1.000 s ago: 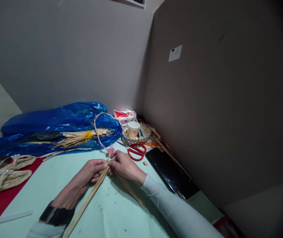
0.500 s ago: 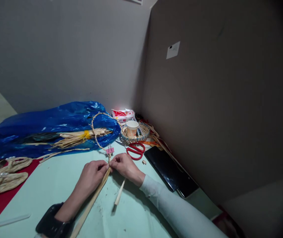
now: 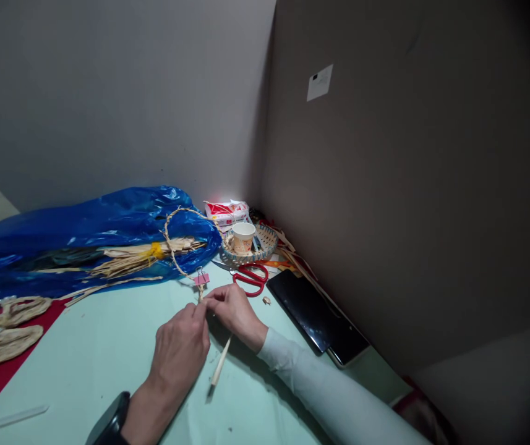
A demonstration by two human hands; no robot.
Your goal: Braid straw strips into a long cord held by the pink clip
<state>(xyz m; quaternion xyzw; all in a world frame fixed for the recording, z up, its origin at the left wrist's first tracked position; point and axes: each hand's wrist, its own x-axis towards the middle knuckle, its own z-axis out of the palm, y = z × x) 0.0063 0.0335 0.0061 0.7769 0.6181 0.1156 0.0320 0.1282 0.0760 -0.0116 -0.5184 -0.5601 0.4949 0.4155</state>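
Observation:
A thin straw braid (image 3: 201, 293) comes out of a pink binder clip (image 3: 202, 280) toward me, and its twisted cord loops back over the blue bag. Right below the clip, my left hand (image 3: 180, 343) is closed on the braid's near end, knuckles up, covering most of what it grips. My right hand (image 3: 237, 316) meets it there, thumb and fingers pinched on the braid. A pale straw strand (image 3: 219, 369) hangs down from under my right hand onto the table. The long strand toward my left wrist is hidden by that hand and forearm.
A blue plastic bag (image 3: 74, 222) with a tied straw bundle (image 3: 125, 258) lies at the back left. Straw sandals (image 3: 7, 343) rest at far left. Red-handled scissors (image 3: 258, 285), a wicker basket (image 3: 270, 240) holding a paper cup (image 3: 243, 238), and a black tablet (image 3: 299, 309) lie right.
My left hand has rolled over, its back now facing up and its fingers curled, covering the long strand. My right hand keeps its pinch. The view has shifted slightly.

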